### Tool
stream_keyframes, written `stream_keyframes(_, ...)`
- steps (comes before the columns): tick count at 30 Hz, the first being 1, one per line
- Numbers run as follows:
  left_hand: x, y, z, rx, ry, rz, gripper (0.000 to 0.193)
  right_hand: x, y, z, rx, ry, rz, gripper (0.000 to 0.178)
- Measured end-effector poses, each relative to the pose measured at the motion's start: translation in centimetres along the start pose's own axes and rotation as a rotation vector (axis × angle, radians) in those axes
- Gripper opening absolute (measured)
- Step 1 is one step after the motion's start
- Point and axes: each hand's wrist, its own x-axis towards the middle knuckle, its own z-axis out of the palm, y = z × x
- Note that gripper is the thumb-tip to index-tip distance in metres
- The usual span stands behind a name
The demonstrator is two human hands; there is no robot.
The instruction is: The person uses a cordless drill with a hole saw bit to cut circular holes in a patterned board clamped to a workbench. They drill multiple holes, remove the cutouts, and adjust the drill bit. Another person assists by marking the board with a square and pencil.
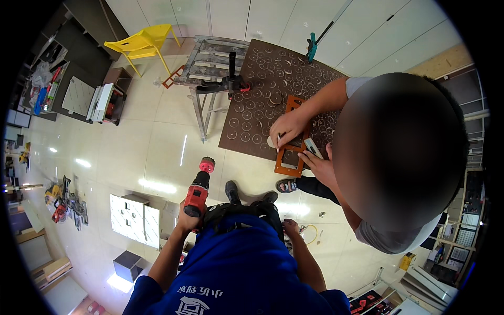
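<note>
My left hand [189, 216] is wrapped round the grip of a red and black cordless drill [196, 197]. A pinkish-red hole saw [207, 164] is fitted in its chuck, pointing away from me over the floor. At my right hip hangs my right hand [291, 228], with its fingers mostly hidden. Ahead lies a brown board [236, 137] covered with many scribed circles. A co-worker leans over it from the right, one hand [287, 126] holding what looks like a pencil and the other hand [316, 167] pressing on an orange template [287, 169].
A wooden trestle [215, 59] stands at the board's left, with a black clamp [223, 85] on the board's edge. A teal clamp [312, 47] grips the far edge. Left are a yellow chair [142, 43], a white panel [134, 220] and a grey box [127, 265] on the floor.
</note>
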Motion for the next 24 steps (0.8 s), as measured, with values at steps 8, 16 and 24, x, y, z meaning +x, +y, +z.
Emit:
stream_keyframes(8,0.1,0.0,0.0,-0.024,0.011,-0.013,0.013,-0.6,-0.6,0.1,0.007,0.029,-0.043,0.043)
stream_keyframes(16,0.4,-0.1,0.1,-0.015,0.009,-0.003,0.013,0.0,-0.5,-0.1,-0.022,-0.005,-0.008,0.044)
stream_keyframes(24,0.6,0.7,0.1,-0.02,0.012,-0.008,0.014,0.2,-0.5,-0.2,-0.024,-0.016,-0.014,0.042)
